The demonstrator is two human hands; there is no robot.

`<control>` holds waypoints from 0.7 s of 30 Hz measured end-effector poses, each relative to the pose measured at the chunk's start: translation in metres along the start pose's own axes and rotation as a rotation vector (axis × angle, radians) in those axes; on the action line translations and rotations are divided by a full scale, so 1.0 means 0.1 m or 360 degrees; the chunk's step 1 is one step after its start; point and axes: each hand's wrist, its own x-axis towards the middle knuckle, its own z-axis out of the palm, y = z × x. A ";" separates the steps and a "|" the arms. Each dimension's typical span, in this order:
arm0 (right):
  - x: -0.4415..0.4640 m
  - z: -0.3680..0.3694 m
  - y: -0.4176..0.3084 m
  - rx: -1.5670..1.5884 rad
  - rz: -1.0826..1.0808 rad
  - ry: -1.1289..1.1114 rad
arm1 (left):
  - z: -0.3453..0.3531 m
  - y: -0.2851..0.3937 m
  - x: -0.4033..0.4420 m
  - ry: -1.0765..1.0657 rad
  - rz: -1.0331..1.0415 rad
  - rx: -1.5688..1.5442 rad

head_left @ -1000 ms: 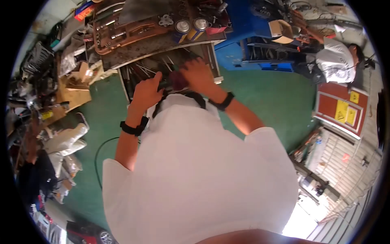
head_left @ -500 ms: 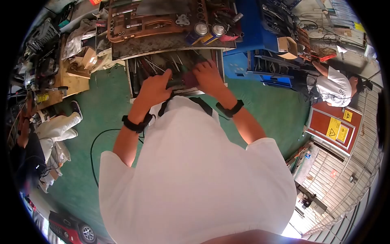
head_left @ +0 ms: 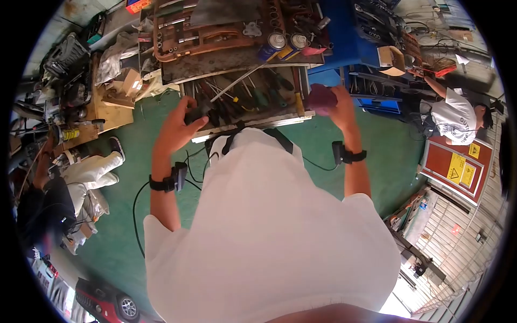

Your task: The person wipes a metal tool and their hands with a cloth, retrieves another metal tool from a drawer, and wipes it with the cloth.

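Head view — left fingers (head_left: 186,102) half-hide dark object (head_left: 198,113) — kind unclear.

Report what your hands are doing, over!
Right hand: holding maroon item, right of drawer. Left hand: at dark object, drawer's left end; grip unclear. Long rod slanting over tools.

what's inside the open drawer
The drawer holds jumbled hand tools, with a yellow-handled one along its right side. A long pale rod slants over them. The left hand hides part of the left side; the worktop covers anything farther back.
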 end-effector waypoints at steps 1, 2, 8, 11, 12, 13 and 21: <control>-0.02 0.14 -0.08 0.0810 0.0181 0.0000 | 0.03 0.04 0.00 0.0014 0.0057 -0.0207; -0.01 0.22 -0.11 0.1271 0.0297 0.0024 | 0.09 0.12 0.02 0.0023 0.0078 -0.0210; 0.38 -0.07 -1.16 0.2273 0.0096 0.0209 | 0.92 0.57 0.34 -0.0199 0.0195 -0.0815; 0.57 0.01 -0.98 0.2842 -0.0166 -0.0289 | 1.21 0.70 0.48 -0.0215 0.0715 -0.0403; 0.58 -0.13 -1.16 0.2863 -0.0095 -0.0339 | 1.22 0.73 0.48 -0.0231 0.0724 -0.0394; 0.59 -0.28 -1.33 0.2883 -0.0024 -0.0389 | 1.23 0.76 0.46 -0.0225 0.0593 -0.0395; 0.44 -0.43 -1.71 0.2075 0.0272 -0.0180 | 1.04 0.81 0.38 -0.0377 -0.0337 -0.0751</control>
